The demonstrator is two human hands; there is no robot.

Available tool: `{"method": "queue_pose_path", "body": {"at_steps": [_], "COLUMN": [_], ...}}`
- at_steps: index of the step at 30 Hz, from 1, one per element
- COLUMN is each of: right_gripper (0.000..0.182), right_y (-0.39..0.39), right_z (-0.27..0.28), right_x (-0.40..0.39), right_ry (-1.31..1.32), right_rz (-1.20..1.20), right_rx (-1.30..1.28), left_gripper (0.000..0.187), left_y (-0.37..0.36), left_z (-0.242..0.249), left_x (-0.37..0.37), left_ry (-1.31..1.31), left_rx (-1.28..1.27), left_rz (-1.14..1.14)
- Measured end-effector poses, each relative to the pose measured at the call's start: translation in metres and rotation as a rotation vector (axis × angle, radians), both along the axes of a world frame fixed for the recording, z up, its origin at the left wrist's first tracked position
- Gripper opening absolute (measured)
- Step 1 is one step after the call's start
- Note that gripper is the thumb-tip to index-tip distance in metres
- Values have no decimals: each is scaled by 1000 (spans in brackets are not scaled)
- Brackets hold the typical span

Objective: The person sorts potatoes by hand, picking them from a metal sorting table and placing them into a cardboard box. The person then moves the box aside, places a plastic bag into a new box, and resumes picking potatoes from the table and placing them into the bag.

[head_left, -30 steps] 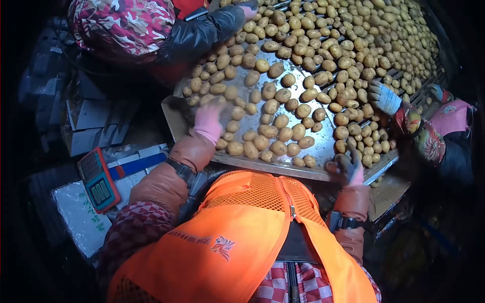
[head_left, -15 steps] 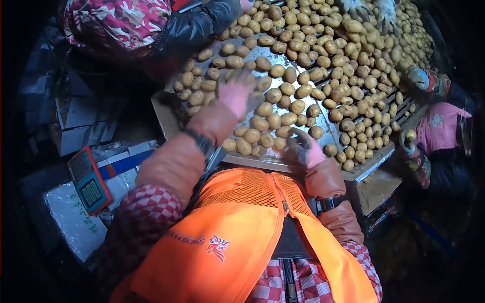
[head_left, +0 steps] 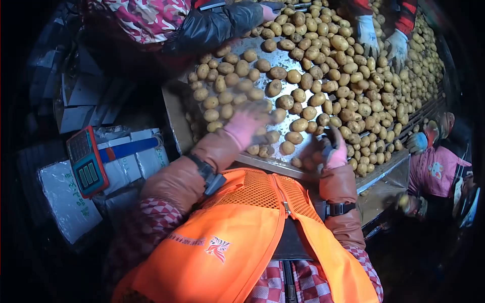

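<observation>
My left hand (head_left: 246, 122), in a pink and grey glove, lies over the potatoes (head_left: 231, 79) on the metal sorting table (head_left: 290, 61). It is smeared by motion, but its fingers look stretched out across the potatoes. Close to the front edge, my right hand (head_left: 333, 149) wears a similar pink and dark glove. Its fingers are apart beside a few blurred potatoes (head_left: 317, 157); a firm grip on any of them does not show. Single potatoes (head_left: 287, 147) lie spread between my two hands.
A dense heap of potatoes (head_left: 369, 96) covers the slatted right side. A co-worker's gloved hands (head_left: 382, 45) reach in at the far side. Another person's dark sleeve (head_left: 214, 28) is at upper left. One more person (head_left: 433, 169) stands at right. A red scale (head_left: 87, 161) rests by white boxes (head_left: 65, 197).
My left hand has moved slightly right and nearer to me; my right hand has moved right. Potatoes near the front edge have shifted or thinned out. The far co-worker's hands show more fully.
</observation>
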State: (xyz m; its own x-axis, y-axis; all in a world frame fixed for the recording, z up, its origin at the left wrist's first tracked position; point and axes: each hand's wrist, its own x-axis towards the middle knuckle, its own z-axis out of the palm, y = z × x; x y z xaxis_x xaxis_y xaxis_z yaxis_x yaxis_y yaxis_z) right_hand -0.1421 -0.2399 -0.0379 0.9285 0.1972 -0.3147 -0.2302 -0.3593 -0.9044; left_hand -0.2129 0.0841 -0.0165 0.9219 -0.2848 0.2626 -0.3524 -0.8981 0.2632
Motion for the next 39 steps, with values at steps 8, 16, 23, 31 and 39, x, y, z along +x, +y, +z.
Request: {"method": "queue_pose_path", "body": {"at_steps": [8, 16, 23, 31, 39], "right_gripper": [60, 43, 35, 32, 62], "right_y": [52, 41, -143, -188, -21], "right_z": [4, 59, 97, 57, 32], "right_x": [-10, -23, -131, -124, 74], "right_ry": [-559, 286, 458, 181, -470], "right_rz": [275, -37, -521, -228, 77], "right_rx": [-663, 333, 195, -597, -830], "left_gripper": [56, 67, 56, 42, 47], "left_y": [16, -21, -16, -20, -48], "left_z": [6, -21, 3, -9, -1], "left_x": [23, 166, 63, 37, 45], "left_ry": [-14, 331, 129, 132, 111], "left_rx": [30, -34, 193, 66, 64], "left_rz": [418, 442, 16, 573, 57]}}
